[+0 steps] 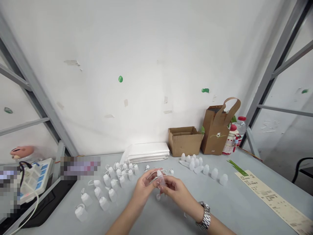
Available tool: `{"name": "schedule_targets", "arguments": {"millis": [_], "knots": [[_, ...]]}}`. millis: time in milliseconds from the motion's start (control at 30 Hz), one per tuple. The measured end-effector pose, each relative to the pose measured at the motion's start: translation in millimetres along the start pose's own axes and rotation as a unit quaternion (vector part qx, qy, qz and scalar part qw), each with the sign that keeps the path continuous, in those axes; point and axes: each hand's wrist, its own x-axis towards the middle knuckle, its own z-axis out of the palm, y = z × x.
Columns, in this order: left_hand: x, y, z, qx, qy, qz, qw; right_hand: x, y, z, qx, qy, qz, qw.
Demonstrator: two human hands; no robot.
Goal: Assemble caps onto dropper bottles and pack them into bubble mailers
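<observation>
Left grip (145, 185), right grip (176, 187): translucent bottle (160, 179) between, tilted, in fingers.

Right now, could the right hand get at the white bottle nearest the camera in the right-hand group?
Probably yes: nothing seems to stand between the right hand and that white bottle, though this hand is busy with the held bottle, alongside the left hand.

A white wall (141, 42) fills the background, dotted with green patches (120, 79) and scraps of pale tape (71, 62). The grey counter (195, 202) reaches to its foot. A grey left post (39, 93) and right post (275, 65) slant at either side, both with crossbars (293, 111), and more white surface shows beyond them. The light is soft and fairly even, slightly dimmer toward the right.
</observation>
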Motion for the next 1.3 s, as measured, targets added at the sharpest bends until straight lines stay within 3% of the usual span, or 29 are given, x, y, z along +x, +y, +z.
{"name": "schedule_targets", "arguments": {"millis": [133, 333, 600, 767, 967, 1100, 1200, 1300], "knots": [[-2, -1, 3.5, -0.107, -0.047, -0.014, 0.993, -1, 2, 1, -0.07, 0.091, -0.02, 0.993], [-3, -9, 7.8, -0.214, -0.033, -0.068, 0.974, -3, 1, 6, -0.08, 0.093, -0.016, 0.992], [-6, -7, 13.1, -0.203, -0.015, -0.064, 0.977, -6, 4, 9, -0.17, 0.112, -0.028, 0.979], [-7, -10, 16.1, -0.166, 0.012, -0.044, 0.985, -8, 12, 11, -0.297, 0.158, -0.088, 0.938], [-8, -15, 15.0, -0.168, 0.026, -0.04, 0.985, -9, 21, 12, -0.454, 0.189, -0.214, 0.844], [-8, -14, 15.0, -0.174, 0.03, -0.04, 0.983, -8, 22, 12, -0.527, 0.194, -0.251, 0.788], [-9, -13, 14.9, -0.176, 0.022, -0.044, 0.983, -9, 23, 13, -0.547, 0.194, -0.255, 0.774], [-9, -12, 14.4, -0.174, 0.019, -0.053, 0.983, -9, 23, 13, -0.53, 0.194, -0.242, 0.79]]}}
